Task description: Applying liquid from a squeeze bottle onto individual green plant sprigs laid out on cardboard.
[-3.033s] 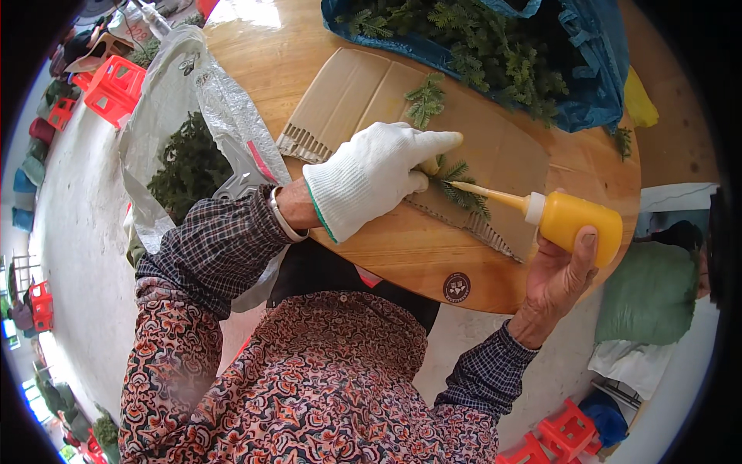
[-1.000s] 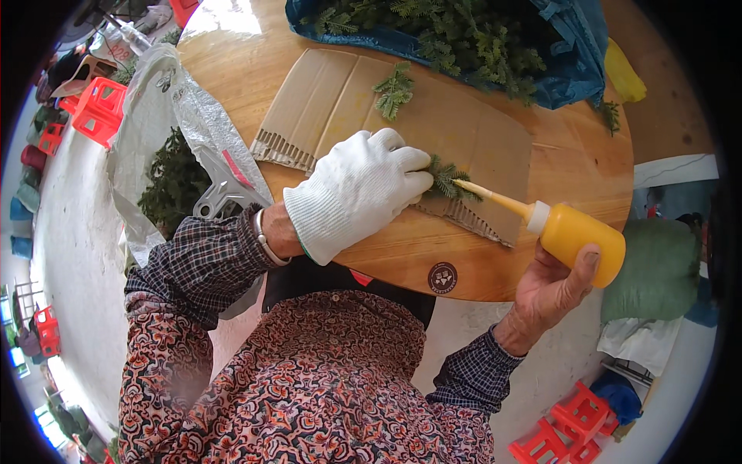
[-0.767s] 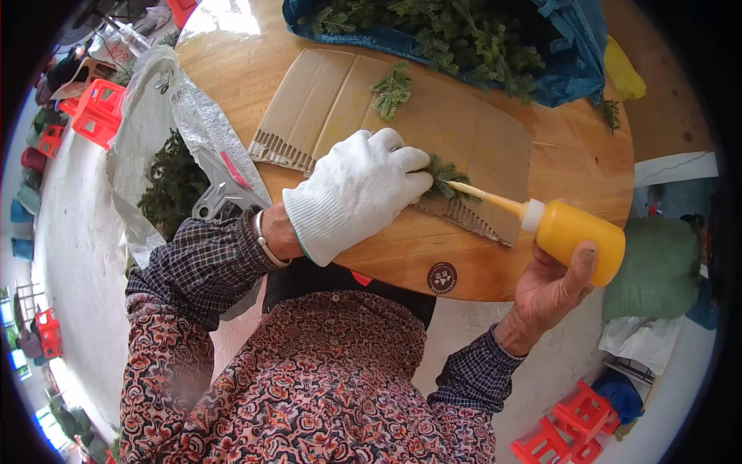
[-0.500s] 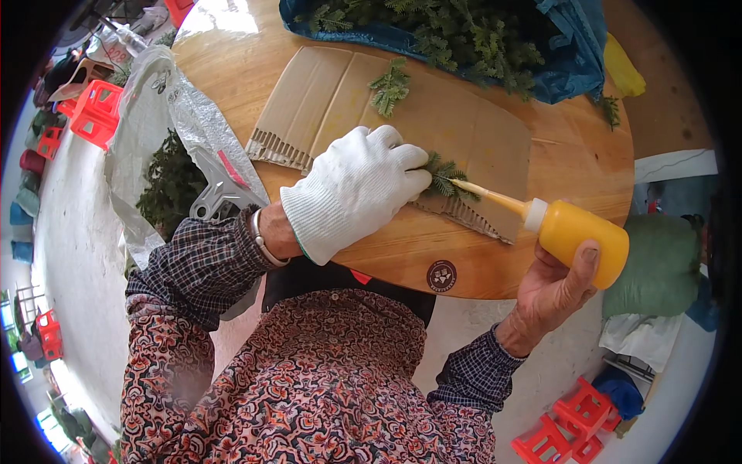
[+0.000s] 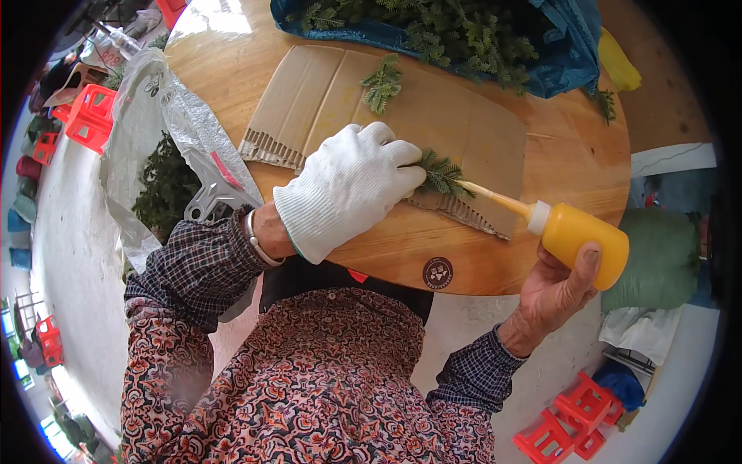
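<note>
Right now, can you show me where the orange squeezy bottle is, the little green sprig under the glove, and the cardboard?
orange squeeze bottle [image 5: 586,240], head view, on the middle of its round body.
green sprig [image 5: 442,175], head view, on the leafy part past the gloved fingertips.
cardboard sheet [image 5: 464,127], head view, on a bare flat patch.

View: head fisheye, looking steeply down at the round wooden table, close.
Centre: gloved left hand pinning a green sprig.
Rim: edges bending.
</note>
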